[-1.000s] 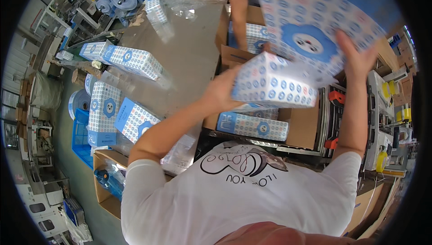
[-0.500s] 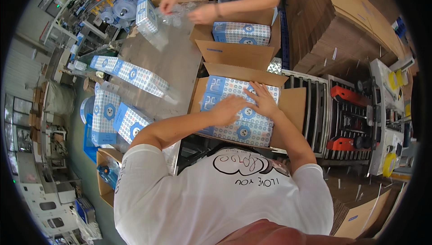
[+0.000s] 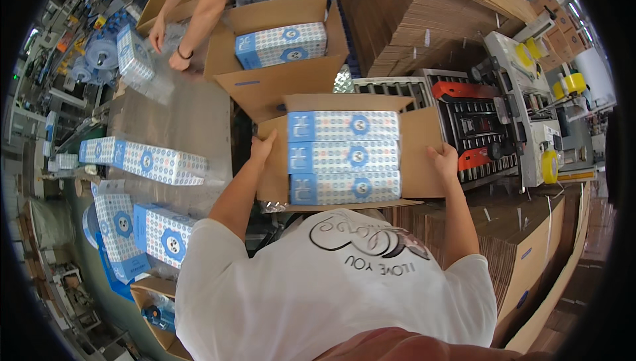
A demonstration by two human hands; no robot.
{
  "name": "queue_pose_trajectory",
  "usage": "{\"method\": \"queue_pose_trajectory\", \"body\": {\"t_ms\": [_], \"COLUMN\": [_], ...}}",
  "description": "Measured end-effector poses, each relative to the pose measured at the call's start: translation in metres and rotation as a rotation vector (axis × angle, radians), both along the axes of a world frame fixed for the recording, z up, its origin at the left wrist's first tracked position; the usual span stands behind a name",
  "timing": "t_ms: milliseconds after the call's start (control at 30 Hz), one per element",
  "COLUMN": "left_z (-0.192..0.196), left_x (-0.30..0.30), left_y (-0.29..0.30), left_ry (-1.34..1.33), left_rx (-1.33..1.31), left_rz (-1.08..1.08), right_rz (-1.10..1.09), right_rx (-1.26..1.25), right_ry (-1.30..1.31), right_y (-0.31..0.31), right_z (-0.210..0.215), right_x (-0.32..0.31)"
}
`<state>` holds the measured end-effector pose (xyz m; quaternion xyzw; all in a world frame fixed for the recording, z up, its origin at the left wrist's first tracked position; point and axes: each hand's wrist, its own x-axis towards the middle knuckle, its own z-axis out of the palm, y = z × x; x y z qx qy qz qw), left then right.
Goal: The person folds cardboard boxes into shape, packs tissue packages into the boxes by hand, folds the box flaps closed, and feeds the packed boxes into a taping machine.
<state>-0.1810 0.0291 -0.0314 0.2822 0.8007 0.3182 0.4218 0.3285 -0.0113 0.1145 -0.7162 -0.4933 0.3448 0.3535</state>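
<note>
Head view: the open brown cardboard carton (image 3: 414, 155) is sitting directly in front of the person, its base and lower walls hidden behind the white-shirted torso, and its right flap is partly covered by the right hand (image 3: 445, 161). Three blue-and-white patterned rectangular boxes (image 3: 344, 157) are lying stacked side by side inside it. The left hand (image 3: 264, 146) is pressing flat, fingers extended, against the carton's left flap; the right hand is curling over the right flap, gripping its edge. A co-worker's hands (image 3: 169, 46) are working at clear plastic film (image 3: 156, 83) beyond.
</note>
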Motion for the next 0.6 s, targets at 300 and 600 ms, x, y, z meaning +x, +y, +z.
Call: {"method": "queue_pose_trajectory", "body": {"t_ms": [300,600], "left_z": [0.135,0.125], "left_x": [0.226,0.237], "left_y": [0.004,0.012], "left_ry": [0.566,0.594], "left_rx": [0.556,0.091], "left_rz": [-1.255,-1.423], "right_rz": [0.871,0.776], "right_rx": [-0.547,0.178], "right_ry": [-0.887,-0.87], "right_y": [-0.004,0.036], "right_z": [0.023,0.007], "right_x": [-0.035,0.003]}}
